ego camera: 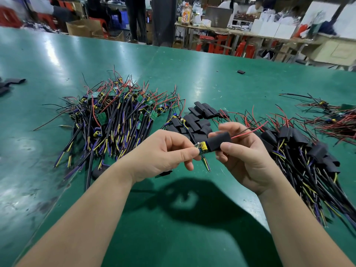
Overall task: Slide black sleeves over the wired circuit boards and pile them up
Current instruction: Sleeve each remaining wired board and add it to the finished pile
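**Q:** Head view: what do the hands hold?

**A:** Both are raised over a green table point(173, 64). The left hand point(163, 151) pinches the left end of a board point(201, 147) between thumb and fingertips. The right hand point(244, 157) pinches a sleeve point(219, 141) between thumb and forefinger.

**Q:** How do the two lie?

**A:** End to end, on one line running left to right and tilted slightly up to the right. The sleeve sits to the right of the board's bare yellow part and only partly covers the board. A red wire point(244, 132) comes out of the sleeve's far end.

**Q:** So the next move?

**A:** Likely the sleeve goes leftward along that line. The finished pile point(300, 147) lies nearest the right hand, and the bare boards point(115, 112) lie to the left.
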A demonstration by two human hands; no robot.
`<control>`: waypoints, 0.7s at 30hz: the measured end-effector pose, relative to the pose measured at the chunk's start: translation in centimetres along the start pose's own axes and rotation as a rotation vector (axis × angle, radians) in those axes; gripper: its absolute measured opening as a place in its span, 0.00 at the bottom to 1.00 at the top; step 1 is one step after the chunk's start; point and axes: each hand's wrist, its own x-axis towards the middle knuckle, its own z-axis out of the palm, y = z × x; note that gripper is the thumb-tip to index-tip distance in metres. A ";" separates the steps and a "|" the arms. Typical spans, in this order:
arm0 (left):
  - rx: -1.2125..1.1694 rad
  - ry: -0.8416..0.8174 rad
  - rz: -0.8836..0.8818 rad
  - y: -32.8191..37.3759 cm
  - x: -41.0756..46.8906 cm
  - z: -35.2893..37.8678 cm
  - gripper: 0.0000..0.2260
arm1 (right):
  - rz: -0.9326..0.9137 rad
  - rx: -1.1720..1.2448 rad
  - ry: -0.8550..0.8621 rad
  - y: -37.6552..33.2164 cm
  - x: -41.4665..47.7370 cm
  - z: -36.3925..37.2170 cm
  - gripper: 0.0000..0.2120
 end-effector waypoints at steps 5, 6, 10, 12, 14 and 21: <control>-0.035 0.014 0.000 0.2 -0.1 0.2 0.07 | 0.028 -0.029 -0.050 0.2 0.0 0.0 0.20; -0.025 0.017 0.001 0.3 0.0 0.3 0.07 | 0.035 -0.036 -0.056 0.3 -0.1 0.1 0.21; 0.001 0.043 -0.001 0.4 0.0 0.4 0.08 | 0.053 -0.015 -0.031 0.7 -0.1 0.3 0.23; -0.022 0.059 -0.017 0.4 0.0 0.4 0.09 | 0.059 0.013 -0.003 0.8 0.0 0.5 0.24; -0.054 0.059 -0.036 0.4 0.1 0.3 0.12 | 0.054 0.034 0.005 1.0 0.0 0.7 0.24; -0.143 -0.008 -0.125 0.4 0.2 -0.4 0.06 | 0.070 0.021 -0.015 1.7 0.1 1.0 0.21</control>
